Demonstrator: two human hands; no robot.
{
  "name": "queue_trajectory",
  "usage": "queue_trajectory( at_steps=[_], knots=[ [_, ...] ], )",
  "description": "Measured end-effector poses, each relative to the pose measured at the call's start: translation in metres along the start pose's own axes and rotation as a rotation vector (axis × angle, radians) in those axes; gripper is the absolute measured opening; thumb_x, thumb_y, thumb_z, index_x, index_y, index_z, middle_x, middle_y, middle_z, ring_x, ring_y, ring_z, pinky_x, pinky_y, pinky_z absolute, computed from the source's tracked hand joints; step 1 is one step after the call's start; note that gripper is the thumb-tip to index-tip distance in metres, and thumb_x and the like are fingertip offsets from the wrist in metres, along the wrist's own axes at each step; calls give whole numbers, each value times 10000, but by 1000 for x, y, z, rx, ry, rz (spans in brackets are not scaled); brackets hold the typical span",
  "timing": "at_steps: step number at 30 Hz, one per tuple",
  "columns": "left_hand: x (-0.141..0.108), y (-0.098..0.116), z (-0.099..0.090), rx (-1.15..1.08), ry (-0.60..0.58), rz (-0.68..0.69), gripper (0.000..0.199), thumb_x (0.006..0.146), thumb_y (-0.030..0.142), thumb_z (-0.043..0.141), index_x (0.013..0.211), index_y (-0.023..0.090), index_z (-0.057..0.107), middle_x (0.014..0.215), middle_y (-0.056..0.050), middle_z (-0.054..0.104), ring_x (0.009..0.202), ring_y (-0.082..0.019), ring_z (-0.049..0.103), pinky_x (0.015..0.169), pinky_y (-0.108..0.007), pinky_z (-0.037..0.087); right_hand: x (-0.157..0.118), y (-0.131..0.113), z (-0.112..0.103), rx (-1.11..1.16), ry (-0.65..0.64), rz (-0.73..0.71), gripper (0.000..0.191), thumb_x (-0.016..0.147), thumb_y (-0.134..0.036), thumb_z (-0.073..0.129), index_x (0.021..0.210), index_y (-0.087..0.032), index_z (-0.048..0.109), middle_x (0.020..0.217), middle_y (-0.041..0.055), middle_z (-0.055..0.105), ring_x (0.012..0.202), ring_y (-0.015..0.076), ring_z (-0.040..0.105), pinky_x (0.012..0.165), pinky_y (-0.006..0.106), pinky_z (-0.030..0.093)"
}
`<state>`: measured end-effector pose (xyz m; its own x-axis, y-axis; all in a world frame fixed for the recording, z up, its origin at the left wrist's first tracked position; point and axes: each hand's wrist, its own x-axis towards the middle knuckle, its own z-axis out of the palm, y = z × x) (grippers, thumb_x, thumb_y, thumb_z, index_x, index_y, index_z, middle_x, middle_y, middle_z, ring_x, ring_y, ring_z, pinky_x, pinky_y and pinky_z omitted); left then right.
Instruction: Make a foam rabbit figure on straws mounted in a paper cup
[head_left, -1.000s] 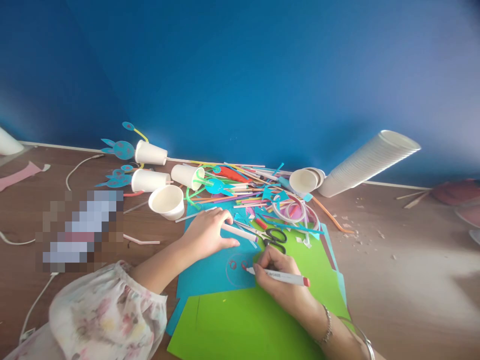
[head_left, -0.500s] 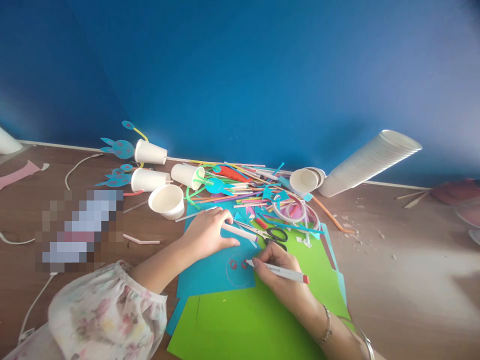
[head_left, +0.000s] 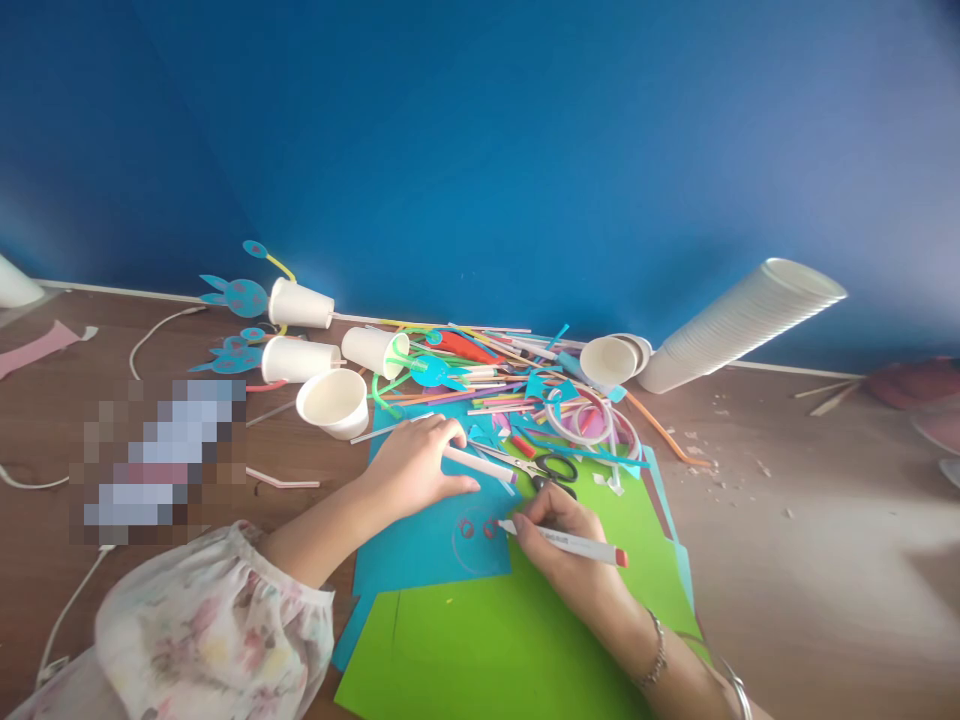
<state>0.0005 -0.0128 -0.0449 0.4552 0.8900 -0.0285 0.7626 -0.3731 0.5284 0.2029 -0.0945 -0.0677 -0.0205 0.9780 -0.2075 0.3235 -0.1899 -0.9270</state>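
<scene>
My right hand (head_left: 559,535) is closed in a writing grip on a white marker with a red end (head_left: 589,546). The marker's tip is beside a pencilled circle with two small red rings (head_left: 478,530) on blue paper (head_left: 405,555). My left hand (head_left: 420,465) rests on the upper part of that blue paper, thumb stretched along it. A second white marker, with a purple end (head_left: 484,466), sticks out between its thumb and fingers. Black-handled scissors (head_left: 555,467) lie just beyond my right hand, near a red marker cap (head_left: 523,447). Green paper (head_left: 487,650) lies under the blue sheet's near edge.
Paper cups with blue rabbit cutouts (head_left: 300,303) lie at the back left, near an upright cup (head_left: 332,405). Coloured straws (head_left: 495,375) and tape rolls (head_left: 581,418) are heaped behind the papers. A tall cup stack (head_left: 742,325) leans against the blue wall (head_left: 480,150).
My right hand has shifted slightly to the right, drawing the marker's tip away from the right-hand red ring. The left hand has stayed in place.
</scene>
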Motion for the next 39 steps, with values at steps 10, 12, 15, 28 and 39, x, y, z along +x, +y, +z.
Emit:
queue_trajectory(
  at_steps=[10,12,15,28,39],
  knots=[
    [0,1,-1,9,-3,-3,374,660,443,754,900,226,569,928,-22,645,874,-237,612,765,-323,435,1,-2,0,-47,19,1,255,748,-311,609,613,-226,410,503,-63,430,460,98,375,442,229,290],
    [0,0,0,6,-2,1,375,660,444,754,903,225,569,926,-22,644,874,-239,611,766,-325,433,1,-1,-1,-25,20,-13,257,755,-318,601,615,-228,405,510,-62,429,467,99,375,445,229,293],
    [0,0,0,-3,-4,0,379,658,443,754,905,226,566,928,-18,643,874,-239,609,769,-329,431,1,1,-1,-17,-14,-9,241,754,-307,594,620,-227,411,506,-62,430,462,99,380,438,227,292],
    [0,0,2,15,-3,-31,368,650,443,746,892,229,571,926,-6,645,870,-234,603,771,-333,426,-5,-3,-6,84,-51,-146,263,836,-378,533,647,-220,444,507,-42,470,452,103,386,430,230,305],
    [1,2,1,0,-1,-25,356,648,422,750,883,228,564,928,-9,666,860,-228,618,759,-324,437,-6,3,1,-112,-182,-190,213,764,-246,599,640,-217,428,523,-45,491,454,93,419,433,218,316]
  ],
)
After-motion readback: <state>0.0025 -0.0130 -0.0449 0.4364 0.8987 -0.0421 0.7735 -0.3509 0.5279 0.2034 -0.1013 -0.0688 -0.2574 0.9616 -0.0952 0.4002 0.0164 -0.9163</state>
